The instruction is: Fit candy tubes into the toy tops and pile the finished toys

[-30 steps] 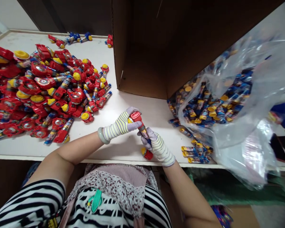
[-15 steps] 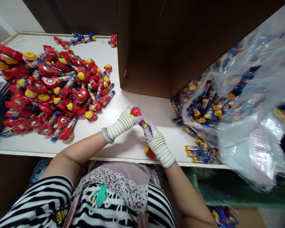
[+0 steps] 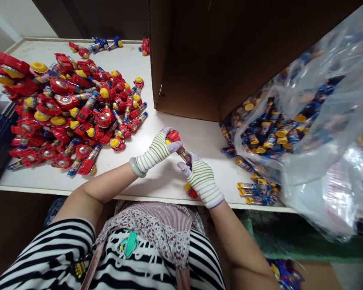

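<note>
In front of my chest, my left hand [image 3: 159,151], in a striped knit glove, is closed round a red toy [image 3: 173,136] with a yellow knob. A clear, printed tube [image 3: 184,155] sticks out of the toy, slanting down to the right. My right hand [image 3: 202,177], gloved alike, is at the tube's lower end. Its thumb stands off the tube and its fingers lie along the far side; whether they touch it I cannot tell. Another red and yellow toy piece [image 3: 191,191] lies by my right wrist, partly hidden by it.
A big heap of red toys with tubes [image 3: 63,117] covers the table's left. An open cardboard box [image 3: 190,96] stands on its side ahead. To the right, a clear plastic bag [image 3: 302,161] spills yellow-capped tubes [image 3: 251,192]. The table's front edge [image 3: 157,199] runs before my apron.
My right thumb has come away from the tube, opening the grip. My left hand keeps hold of the red toy. The whole view has shifted slightly.
</note>
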`<state>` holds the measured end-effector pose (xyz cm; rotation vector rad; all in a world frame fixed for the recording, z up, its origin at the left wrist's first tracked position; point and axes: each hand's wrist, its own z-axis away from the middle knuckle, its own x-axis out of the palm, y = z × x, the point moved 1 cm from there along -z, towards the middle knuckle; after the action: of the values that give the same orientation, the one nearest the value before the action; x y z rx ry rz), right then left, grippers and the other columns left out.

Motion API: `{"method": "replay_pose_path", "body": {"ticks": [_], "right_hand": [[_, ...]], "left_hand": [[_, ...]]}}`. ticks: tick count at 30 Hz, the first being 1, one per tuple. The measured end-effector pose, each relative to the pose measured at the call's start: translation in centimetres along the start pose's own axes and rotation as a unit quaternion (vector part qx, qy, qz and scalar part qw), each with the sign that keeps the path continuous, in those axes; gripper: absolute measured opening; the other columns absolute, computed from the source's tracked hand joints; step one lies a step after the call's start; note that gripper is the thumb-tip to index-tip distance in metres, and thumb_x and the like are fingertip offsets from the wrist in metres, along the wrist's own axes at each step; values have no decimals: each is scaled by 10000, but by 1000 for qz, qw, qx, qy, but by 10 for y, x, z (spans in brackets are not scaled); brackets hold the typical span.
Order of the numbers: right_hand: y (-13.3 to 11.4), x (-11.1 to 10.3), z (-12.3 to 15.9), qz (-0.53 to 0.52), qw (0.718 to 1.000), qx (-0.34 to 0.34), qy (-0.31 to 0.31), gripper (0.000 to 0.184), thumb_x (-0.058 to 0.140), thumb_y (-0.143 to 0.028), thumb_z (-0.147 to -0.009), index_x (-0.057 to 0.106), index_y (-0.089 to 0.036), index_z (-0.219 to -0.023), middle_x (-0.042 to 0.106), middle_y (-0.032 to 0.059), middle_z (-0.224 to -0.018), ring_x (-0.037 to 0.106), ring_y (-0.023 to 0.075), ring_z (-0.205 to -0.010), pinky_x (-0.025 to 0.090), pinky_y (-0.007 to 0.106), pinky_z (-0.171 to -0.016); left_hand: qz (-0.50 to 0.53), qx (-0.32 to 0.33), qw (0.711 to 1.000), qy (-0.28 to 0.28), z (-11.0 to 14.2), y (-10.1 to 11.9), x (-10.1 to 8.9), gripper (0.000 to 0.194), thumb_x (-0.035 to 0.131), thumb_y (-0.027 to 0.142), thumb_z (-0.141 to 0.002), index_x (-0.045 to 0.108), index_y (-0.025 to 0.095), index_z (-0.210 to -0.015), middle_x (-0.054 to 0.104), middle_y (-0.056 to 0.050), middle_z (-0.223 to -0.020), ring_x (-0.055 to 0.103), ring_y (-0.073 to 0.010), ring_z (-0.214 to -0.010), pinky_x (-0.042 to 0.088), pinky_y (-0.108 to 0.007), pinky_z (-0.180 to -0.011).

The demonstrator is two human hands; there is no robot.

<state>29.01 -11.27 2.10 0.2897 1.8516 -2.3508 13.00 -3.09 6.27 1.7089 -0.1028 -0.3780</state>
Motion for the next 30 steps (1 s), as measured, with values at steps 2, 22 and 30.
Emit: {"method": "replay_pose_path", "body": {"ticks": [2,22,30], "right_hand": [[-1,-2,3,8,999,10,-30,521,598,-723,-769,596,-226,-923,604,35,-733,508,162,-607,370,251,-529],[1,7,16,-32,988,23,-151,452,368,-652,-896,583,-257,-936,504,3,-625,456,176,-538,419,325,-545],[80,-125,-91,498,859,-65,97,652,361,-577,-794,560,-374,-1381,534,329,-1283,578,481,-1169,364,699,-868]], "left_hand": [[29,-5,999,-17,1,-1,1,309,691,298,-763,504,178,-978,580,-36,-930,571,-151,-810,496,-311,-796],[24,7,999,-25,18,-29,-18,349,722,294,-744,601,175,-1049,633,-29,-920,593,-165,-805,523,-313,-764],[-413,75,825,377,-90,18,-235,475,561,318,-1005,385,107,-1392,370,-145,-1451,345,-253,-1417,231,-378,-1222]]}}
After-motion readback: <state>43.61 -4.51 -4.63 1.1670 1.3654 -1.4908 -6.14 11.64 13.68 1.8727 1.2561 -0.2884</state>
